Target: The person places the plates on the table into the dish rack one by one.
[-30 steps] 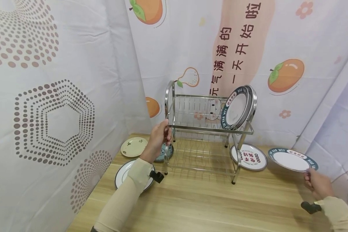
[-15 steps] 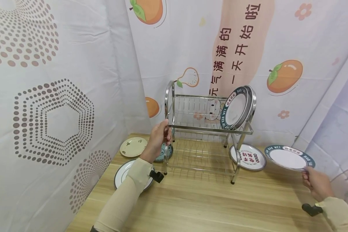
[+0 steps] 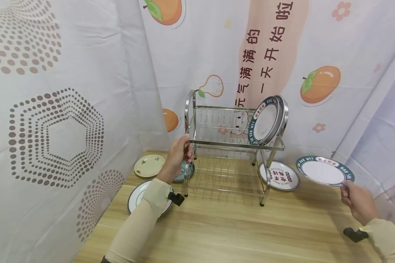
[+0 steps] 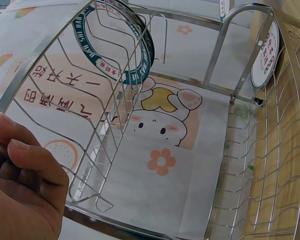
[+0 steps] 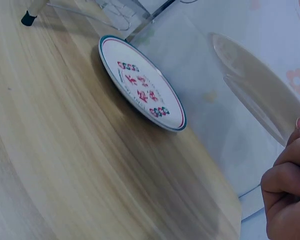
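In the head view, my left hand (image 3: 176, 159) grips the upper front corner of a two-tier metal dish rack (image 3: 233, 145) on its left side. My right hand (image 3: 360, 201) pinches the near edge of a white plate (image 3: 320, 172) with a teal lettered rim, raised over the table right of the rack. Its pale underside shows in the right wrist view, by curled fingers (image 5: 290, 175). A plate of the same pattern (image 3: 266, 122) stands on edge at the right end of the upper tier, overlapping another behind it.
A white plate with red lettering (image 3: 283, 176) lies right of the rack. To the left lie a cream plate (image 3: 149, 165), a blue plate (image 3: 188, 172) and a dark-rimmed white plate (image 3: 136, 199), partly behind the left arm. Printed curtains (image 3: 204, 44) enclose the wooden table (image 3: 233, 226).
My right hand has lifted the plate slightly and shifted it a little left, toward the rack. The left hand keeps its grip on the rack. The head view has shifted slightly.
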A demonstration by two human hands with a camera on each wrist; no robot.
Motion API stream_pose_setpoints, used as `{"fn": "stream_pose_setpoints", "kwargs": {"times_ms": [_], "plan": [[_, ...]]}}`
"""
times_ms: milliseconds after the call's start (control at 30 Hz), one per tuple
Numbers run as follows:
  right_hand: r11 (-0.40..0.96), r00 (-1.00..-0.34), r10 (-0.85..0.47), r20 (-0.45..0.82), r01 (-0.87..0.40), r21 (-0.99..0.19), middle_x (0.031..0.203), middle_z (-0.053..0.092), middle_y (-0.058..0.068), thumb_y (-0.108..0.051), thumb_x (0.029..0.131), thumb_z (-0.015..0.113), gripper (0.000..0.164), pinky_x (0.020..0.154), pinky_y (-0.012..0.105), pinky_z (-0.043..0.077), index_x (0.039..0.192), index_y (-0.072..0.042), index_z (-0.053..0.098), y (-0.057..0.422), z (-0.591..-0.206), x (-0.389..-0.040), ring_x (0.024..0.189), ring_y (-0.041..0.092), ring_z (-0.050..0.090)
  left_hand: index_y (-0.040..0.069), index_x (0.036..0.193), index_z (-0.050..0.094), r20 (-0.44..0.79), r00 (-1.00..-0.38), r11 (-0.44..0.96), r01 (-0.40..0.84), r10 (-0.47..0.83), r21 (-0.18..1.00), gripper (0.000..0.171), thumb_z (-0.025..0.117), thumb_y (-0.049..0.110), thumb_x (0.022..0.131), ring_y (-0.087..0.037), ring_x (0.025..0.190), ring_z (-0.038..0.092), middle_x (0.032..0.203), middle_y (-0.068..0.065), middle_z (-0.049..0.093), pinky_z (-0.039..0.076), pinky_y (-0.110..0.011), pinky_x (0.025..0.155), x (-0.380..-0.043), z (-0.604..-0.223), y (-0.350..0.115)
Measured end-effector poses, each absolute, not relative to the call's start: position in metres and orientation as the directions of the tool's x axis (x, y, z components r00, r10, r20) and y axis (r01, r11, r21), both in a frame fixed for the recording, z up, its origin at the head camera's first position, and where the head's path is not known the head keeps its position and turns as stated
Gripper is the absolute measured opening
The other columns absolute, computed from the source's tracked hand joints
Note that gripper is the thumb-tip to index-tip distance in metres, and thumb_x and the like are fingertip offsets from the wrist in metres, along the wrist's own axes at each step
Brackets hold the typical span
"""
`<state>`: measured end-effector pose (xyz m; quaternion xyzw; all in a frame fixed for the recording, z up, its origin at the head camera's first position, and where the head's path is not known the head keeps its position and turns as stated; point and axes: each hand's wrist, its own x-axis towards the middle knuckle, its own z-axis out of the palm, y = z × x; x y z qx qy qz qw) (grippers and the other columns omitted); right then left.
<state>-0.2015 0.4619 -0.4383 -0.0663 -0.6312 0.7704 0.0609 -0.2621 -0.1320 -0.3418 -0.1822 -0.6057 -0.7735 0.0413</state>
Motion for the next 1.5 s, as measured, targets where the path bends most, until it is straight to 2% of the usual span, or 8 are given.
{"fn": "stream_pose_setpoints", "kwargs": {"times_ms": [133,333,567,967,1300,1500], "plan": [[-0.204,-0.986,0.167,-0.022,-0.012,-0.979,0.059,0.055,-0.003,-0.010,0.110,0.040,0.045,0.049,0.034,0.020,0.071,-0.007,0.062,0.459,-0.430,-0.202,0.042,0.006,0.044,0.008,0.066,0.033,0.343,-0.926,-0.264,0.295,0.158,0.918,0.056,0.043,0.039,0.111,-0.016,0.046,0.041,0.057,-0.001,0.043,0.036,-0.026,0.045,-0.262,-0.341,-0.133],[-0.238,-0.986,0.166,-0.015,-0.026,-0.971,0.058,0.055,-0.002,-0.009,0.109,0.042,0.044,0.043,0.028,0.028,0.071,-0.005,0.063,0.455,-0.420,-0.199,0.043,0.006,0.046,0.007,0.065,0.034,0.338,-0.928,-0.268,0.288,0.159,0.919,0.056,0.044,0.039,0.110,-0.016,0.046,0.041,0.056,-0.001,0.043,0.036,-0.025,0.045,-0.262,-0.341,-0.135],[-0.273,-0.992,0.119,0.034,-0.066,-0.960,0.057,0.054,-0.002,-0.006,0.110,0.038,0.045,0.049,0.033,0.016,0.071,-0.005,0.062,0.450,-0.413,-0.198,0.043,0.007,0.040,0.009,0.066,0.034,0.319,-0.934,-0.274,0.268,0.162,0.924,0.055,0.047,0.039,0.110,-0.016,0.046,0.041,0.056,-0.001,0.043,0.036,-0.026,0.044,-0.261,-0.343,-0.137],[-0.233,-0.994,0.055,0.098,-0.109,-0.966,0.053,0.051,-0.003,-0.005,0.111,0.036,0.050,0.051,0.037,0.010,0.067,-0.006,0.060,0.442,-0.404,-0.198,0.045,0.017,0.021,0.011,0.075,0.034,0.294,-0.935,-0.330,0.219,0.196,0.918,0.046,0.046,0.038,0.109,-0.015,0.046,0.040,0.057,0.000,0.043,0.038,-0.025,0.047,-0.263,-0.344,-0.139],[-0.216,-0.993,0.047,0.104,-0.112,-0.970,0.054,0.052,-0.003,-0.005,0.111,0.038,0.049,0.051,0.037,0.012,0.068,-0.006,0.062,0.437,-0.396,-0.197,0.044,0.015,0.025,0.010,0.074,0.035,0.289,-0.935,-0.361,0.203,0.204,0.910,0.040,0.045,0.031,0.106,-0.015,0.044,0.038,0.056,0.001,0.042,0.036,-0.026,0.045,-0.263,-0.339,-0.138],[-0.275,-0.994,0.066,0.092,-0.107,-0.955,0.053,0.052,-0.002,-0.003,0.110,0.038,0.048,0.048,0.035,0.012,0.068,-0.004,0.063,0.436,-0.390,-0.195,0.042,0.013,0.027,0.010,0.073,0.037,0.290,-0.936,-0.345,0.211,0.197,0.915,0.038,0.046,0.028,0.105,-0.015,0.045,0.039,0.055,0.001,0.043,0.036,-0.025,0.045,-0.265,-0.338,-0.137]]}}
